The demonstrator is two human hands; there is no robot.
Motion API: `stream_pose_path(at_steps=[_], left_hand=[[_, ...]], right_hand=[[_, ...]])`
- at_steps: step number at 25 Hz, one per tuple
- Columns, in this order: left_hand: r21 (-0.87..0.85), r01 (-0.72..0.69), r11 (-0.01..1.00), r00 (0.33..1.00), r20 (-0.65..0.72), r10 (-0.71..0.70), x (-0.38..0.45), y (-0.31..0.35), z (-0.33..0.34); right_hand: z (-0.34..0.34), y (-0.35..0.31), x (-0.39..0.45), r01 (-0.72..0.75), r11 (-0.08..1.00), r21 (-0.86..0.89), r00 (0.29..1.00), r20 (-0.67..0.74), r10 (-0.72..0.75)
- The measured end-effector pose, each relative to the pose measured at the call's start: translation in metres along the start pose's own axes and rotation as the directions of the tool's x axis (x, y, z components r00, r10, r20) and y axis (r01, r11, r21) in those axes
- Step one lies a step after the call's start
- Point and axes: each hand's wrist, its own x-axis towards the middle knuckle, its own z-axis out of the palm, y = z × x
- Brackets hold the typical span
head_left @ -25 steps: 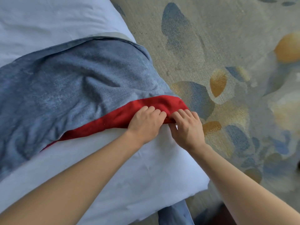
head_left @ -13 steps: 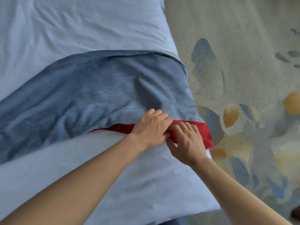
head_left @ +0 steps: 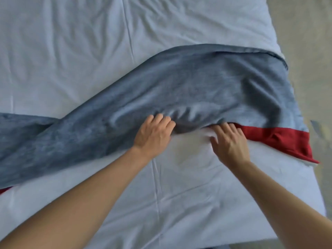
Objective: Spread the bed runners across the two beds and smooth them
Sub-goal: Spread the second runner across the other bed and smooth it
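A blue-grey bed runner [head_left: 197, 87] with a red underside [head_left: 269, 136] lies crumpled and skewed across the white bed [head_left: 71, 42]. Its left part twists and narrows toward the left edge of the view. My left hand [head_left: 154, 135] rests on the runner's near edge, fingers curled into the bunched cloth. My right hand [head_left: 230, 141] is just to the right, fingers tucked under the near hem where the red side shows. The right end of the runner hangs over the bed's right side.
The white duvet shows creases and a seam [head_left: 156, 186] running toward me. A patterned carpet [head_left: 309, 33] lies beyond the bed's right edge. The bed's near edge is at the bottom right.
The view has swung left over the bed. Both hands have slid left along the runner's near hem and moved apart, and less red underside is folded out.
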Motion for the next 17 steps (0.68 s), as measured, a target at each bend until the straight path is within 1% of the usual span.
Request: stream_pose_path(at_steps=[3,5,6,7,8,9,10,11,12,13,14,15,16,17], left_hand=[[0.049,-0.028,0.998,1.0,0.011,0.028,0.012,-0.01,0.0],[0.07,-0.034,0.997,0.999,0.013,0.033,0.021,-0.011,0.002],[0.054,-0.043,0.998,0.999,0.008,0.042,0.026,-0.013,0.002],[0.015,-0.042,0.999,0.999,0.003,0.042,0.031,-0.015,0.001],[-0.068,-0.024,0.997,1.0,0.015,0.025,0.035,-0.017,-0.002],[-0.196,0.024,0.98,0.997,0.07,-0.011,0.038,-0.02,-0.006],[-0.328,0.118,0.937,0.978,0.2,-0.053,0.043,-0.024,-0.013],[-0.43,0.227,0.874,0.938,0.339,-0.077,0.049,-0.029,-0.021],[-0.491,0.323,0.809,0.891,0.446,-0.085,0.055,-0.037,-0.024],[-0.528,0.392,0.753,0.855,0.511,-0.087,0.061,-0.044,-0.028],[-0.549,0.443,0.709,0.836,0.539,-0.105,0.066,-0.051,-0.03],[-0.536,0.474,0.698,0.827,0.544,-0.143,0.068,-0.055,-0.028],[-0.485,0.451,0.749,0.845,0.503,-0.183,0.069,-0.056,-0.024],[-0.409,0.391,0.824,0.885,0.414,-0.214,0.065,-0.051,-0.021]], right_hand=[[-0.004,-0.012,0.018,0.0,0.999,-0.042,1.0,-0.027,-0.001],[-0.003,-0.01,0.027,0.029,0.995,-0.093,0.999,-0.011,-0.03],[-0.002,-0.008,0.032,0.033,0.993,-0.111,0.999,-0.004,-0.034],[0.0,-0.005,0.038,0.034,0.991,-0.126,0.999,-0.005,-0.035],[0.002,-0.004,0.044,0.033,0.991,-0.133,0.999,-0.011,-0.035],[0.005,-0.003,0.048,0.034,0.991,-0.13,0.999,-0.024,-0.037],[0.004,-0.002,0.051,0.036,0.992,-0.12,0.998,-0.039,-0.041],[0.003,-0.001,0.052,0.044,0.994,-0.096,0.997,-0.054,-0.049],[0.001,0.001,0.051,0.064,0.996,-0.054,0.996,-0.059,-0.067],[-0.004,0.003,0.048,0.092,0.996,0.007,0.995,-0.048,-0.092],[-0.012,0.003,0.043,0.123,0.989,0.077,0.992,-0.025,-0.122],[-0.02,0.002,0.036,0.154,0.978,0.143,0.988,0.003,-0.156],[-0.028,0.0,0.028,0.17,0.966,0.195,0.983,0.032,-0.18],[-0.034,-0.003,0.021,0.175,0.956,0.236,0.979,0.06,-0.194]])
